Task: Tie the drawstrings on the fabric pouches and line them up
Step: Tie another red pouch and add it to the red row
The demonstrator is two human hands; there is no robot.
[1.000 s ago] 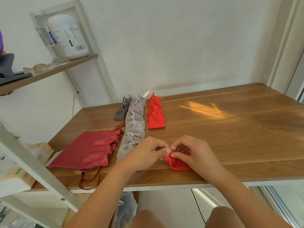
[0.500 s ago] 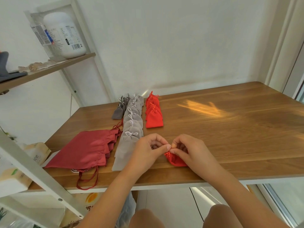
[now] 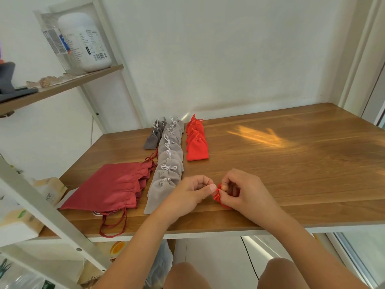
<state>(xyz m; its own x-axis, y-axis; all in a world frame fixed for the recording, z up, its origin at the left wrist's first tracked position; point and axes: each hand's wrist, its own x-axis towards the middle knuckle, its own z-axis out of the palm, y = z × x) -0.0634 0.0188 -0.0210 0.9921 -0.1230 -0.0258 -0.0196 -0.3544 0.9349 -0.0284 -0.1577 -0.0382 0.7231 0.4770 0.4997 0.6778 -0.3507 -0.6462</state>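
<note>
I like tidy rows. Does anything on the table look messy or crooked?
Yes. The big dark red pouches lie in a slanted, fanned pile beside the straight grey row, and their cords dangle over the table's front edge.

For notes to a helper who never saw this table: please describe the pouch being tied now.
On the wooden table, go to the near edge, right of the long light grey pouch row. The small bright red pouch lies there alone; unlike the red row farther back, the left hand and right hand pinch it.
</note>
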